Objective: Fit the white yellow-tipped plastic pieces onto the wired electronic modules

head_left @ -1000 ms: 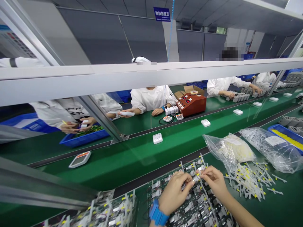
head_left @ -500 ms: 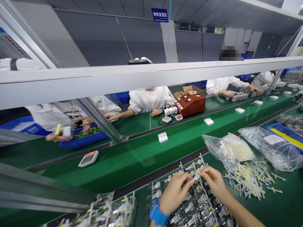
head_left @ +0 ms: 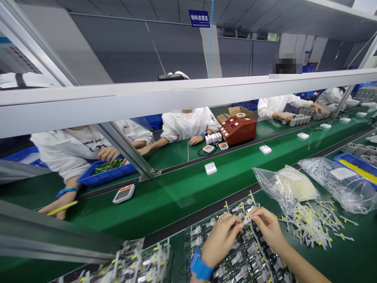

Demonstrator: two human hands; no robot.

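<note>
Nearest you, your left hand point(head_left: 222, 237) and right hand point(head_left: 267, 226) pinch one small white piece point(head_left: 246, 218) over the board panel's point(head_left: 235, 257) far part; its long axis slants rightward and away, its leading end too small to tell. Right of the panel lie one strip pile point(head_left: 313, 226) and, farther, two clear bags point(head_left: 287, 184). Beyond the panel: seven white devices point(head_left: 210, 168), then one red machine point(head_left: 239, 130).
</note>
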